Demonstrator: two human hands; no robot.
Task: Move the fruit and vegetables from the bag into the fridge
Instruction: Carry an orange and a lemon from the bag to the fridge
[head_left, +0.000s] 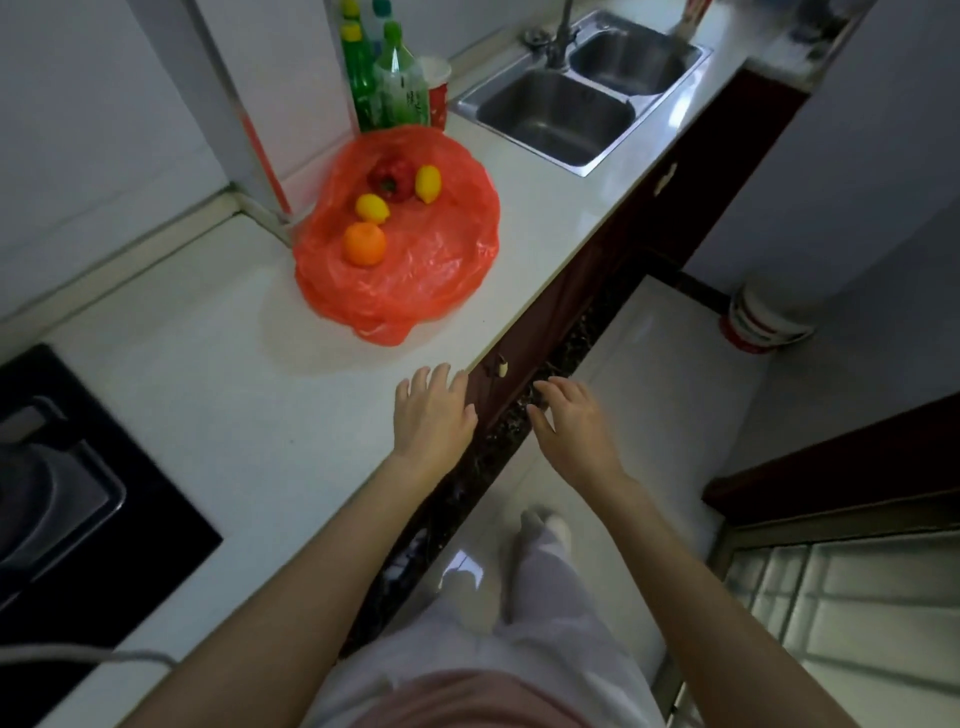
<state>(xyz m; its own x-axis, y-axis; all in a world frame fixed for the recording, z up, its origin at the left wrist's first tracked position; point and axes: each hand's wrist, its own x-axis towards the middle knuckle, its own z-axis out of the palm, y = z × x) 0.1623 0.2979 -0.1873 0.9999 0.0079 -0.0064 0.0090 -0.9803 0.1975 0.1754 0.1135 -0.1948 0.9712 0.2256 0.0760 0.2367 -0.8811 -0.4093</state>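
On the white worktop (218, 395), near the back wall, a red plastic bag (415, 270) lies opened out flat, its rim rolled down so that its contents sit in plain view. Four things rest in it: an orange (364, 243) nearest the person, a lemon (372, 208) just behind it, a red pepper (390, 178) further back, and a second lemon (428, 183) just beside the pepper on its right. The pepper and that second lemon look to be touching; the orange and the first lemon sit close but whether they touch is unclear.

Behind the bag stand green plastic bottles (387, 88) and a red and white cup (437, 91), close against the wall. To the right of these a steel double sink (582, 98) is set into the worktop, and both of its basins look bare. At the far left is a black hob (72, 488).

The left hand (432, 415) hovers over the front edge of the worktop, fingers spread loosely and holding nothing, well short of the bag. The right hand (574, 415) hangs beyond the edge, above the floor, fingers likewise relaxed and holding nothing.
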